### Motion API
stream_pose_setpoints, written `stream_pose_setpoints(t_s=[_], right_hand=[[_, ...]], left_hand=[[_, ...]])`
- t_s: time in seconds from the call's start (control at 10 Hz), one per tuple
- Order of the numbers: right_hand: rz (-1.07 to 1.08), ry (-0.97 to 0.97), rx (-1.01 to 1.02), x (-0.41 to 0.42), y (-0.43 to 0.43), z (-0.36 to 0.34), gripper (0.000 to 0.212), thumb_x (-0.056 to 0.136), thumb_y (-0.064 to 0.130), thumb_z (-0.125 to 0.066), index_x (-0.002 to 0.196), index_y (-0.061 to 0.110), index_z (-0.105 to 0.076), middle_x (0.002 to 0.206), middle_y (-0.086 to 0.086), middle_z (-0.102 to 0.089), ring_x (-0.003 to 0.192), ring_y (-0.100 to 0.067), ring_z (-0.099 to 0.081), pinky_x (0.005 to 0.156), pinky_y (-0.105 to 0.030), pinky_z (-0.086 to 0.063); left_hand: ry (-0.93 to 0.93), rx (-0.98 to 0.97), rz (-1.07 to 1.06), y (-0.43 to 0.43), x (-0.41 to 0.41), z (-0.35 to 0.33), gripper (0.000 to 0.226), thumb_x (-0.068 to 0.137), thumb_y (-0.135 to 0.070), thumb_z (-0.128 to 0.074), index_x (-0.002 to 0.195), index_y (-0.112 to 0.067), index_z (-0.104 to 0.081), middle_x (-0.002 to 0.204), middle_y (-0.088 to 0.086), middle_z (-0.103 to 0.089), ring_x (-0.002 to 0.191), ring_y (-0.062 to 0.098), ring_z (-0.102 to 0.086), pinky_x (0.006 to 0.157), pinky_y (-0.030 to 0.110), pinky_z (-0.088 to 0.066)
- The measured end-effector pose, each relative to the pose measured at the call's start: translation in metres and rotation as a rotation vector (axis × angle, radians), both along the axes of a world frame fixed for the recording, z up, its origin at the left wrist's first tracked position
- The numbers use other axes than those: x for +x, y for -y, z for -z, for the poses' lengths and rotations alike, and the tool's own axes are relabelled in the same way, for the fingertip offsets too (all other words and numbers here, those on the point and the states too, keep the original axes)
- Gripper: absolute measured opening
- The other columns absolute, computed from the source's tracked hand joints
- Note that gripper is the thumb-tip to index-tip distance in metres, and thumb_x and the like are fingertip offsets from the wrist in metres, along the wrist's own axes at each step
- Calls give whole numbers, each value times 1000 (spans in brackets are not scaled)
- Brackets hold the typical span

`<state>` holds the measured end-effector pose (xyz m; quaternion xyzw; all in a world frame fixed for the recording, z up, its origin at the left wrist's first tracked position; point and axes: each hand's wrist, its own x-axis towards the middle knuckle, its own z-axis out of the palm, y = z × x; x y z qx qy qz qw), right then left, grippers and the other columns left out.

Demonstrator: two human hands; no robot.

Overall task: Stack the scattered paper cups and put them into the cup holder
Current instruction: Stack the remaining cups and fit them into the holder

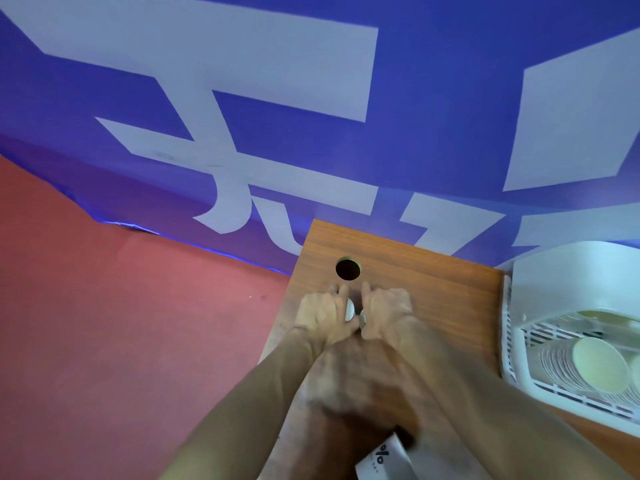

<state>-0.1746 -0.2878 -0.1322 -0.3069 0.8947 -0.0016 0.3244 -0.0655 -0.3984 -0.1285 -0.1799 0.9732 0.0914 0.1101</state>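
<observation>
A small paper cup (349,310) shows only as a white rounded patch wedged between the two bare hands, which are pressed close together on the wooden counter (450,292). The rest of the cup is hidden by them, and no print shows on it. The left grip (323,315) has its fingers curled round the cup from its own side, the thumb tucked in under the white patch. The right grip (386,311) lies against the cup from the other side with its forefinger stretched forward; whether it truly clasps the cup cannot be told.

Just beyond the fingertips of both is a round dark hole (348,268) in the counter. Nearer the person than the grips, under the crossed forearms, lies a second white cup (381,460) with dark letters that read roughly "olo"; a smaller line below them is too blurred to read.

Well out to the right grip's side stands a white plastic holder (554,271) with slotted walls. Nested cups (599,362) lie in it, their pale cream insides ringed by many rims.

Past the counter hangs a blue banner (450,98) with huge white characters, cropped beyond reading, above a red floor (104,306).
</observation>
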Motion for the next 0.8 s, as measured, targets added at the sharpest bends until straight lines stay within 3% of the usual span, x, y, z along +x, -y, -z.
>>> stream_pose_setpoints(t_s=[0.2, 0.3, 0.4, 0.5, 0.6, 0.7, 0.8], right_hand=[[211, 59, 20, -3, 2, -4, 55, 80, 40, -65, 127, 15, -52, 128, -6, -58, 121, -29, -56, 92, -34, -49], [288, 69, 28, -8, 6, -10, 51, 78, 39, -63, 123, 16, -56, 123, -7, -61, 112, -31, -62, 81, -31, -50], [583, 272, -116, -14, 9, -17, 36, 78, 34, -63, 109, 17, -56, 111, -4, -61, 77, -25, -70, 60, -29, -57], [846, 512, -233, -19, 4, -17, 33, 81, 26, -66, 110, 19, -53, 112, -2, -54, 85, -19, -59, 66, -40, -63], [793, 549, -186, -19, -2, -18, 28, 85, 34, -62, 110, 23, -56, 105, -1, -58, 88, -19, -61, 65, -32, -59], [779, 599, -163, -18, -7, -21, 17, 89, 39, -50, 97, 26, -59, 93, -1, -63, 78, -18, -61, 57, -29, -55], [783, 652, -179, -15, -12, -19, 16, 86, 36, -52, 94, 26, -60, 93, -5, -68, 78, -22, -67, 55, -31, -57]], left_hand=[[72, 137, -165, 2, -5, -1, 53, 75, -51, -57, 110, -16, -40, 101, 1, -60, 88, 29, -66, 64, 31, -40], [126, 225, -273, 5, -9, -7, 49, 71, -47, -55, 103, -16, -37, 91, 0, -62, 88, 28, -66, 70, 31, -46], [178, 336, -377, 5, -11, -10, 50, 68, -46, -59, 101, -16, -36, 87, -2, -61, 90, 27, -65, 72, 33, -47], [179, 549, -473, 6, -10, -11, 58, 62, -44, -62, 107, -17, -38, 97, -2, -63, 94, 26, -62, 83, 38, -52], [180, 722, -476, 9, -11, -12, 56, 67, -38, -63, 120, -27, -50, 108, -6, -64, 96, 22, -62, 73, 33, -54], [228, 800, -437, 11, -14, -15, 38, 72, -29, -66, 109, -37, -65, 97, -9, -63, 84, 15, -60, 55, 24, -48], [329, 755, -341, 8, -13, -13, 43, 61, -35, -69, 103, -28, -65, 108, -3, -61, 93, 17, -61, 75, 35, -58]])
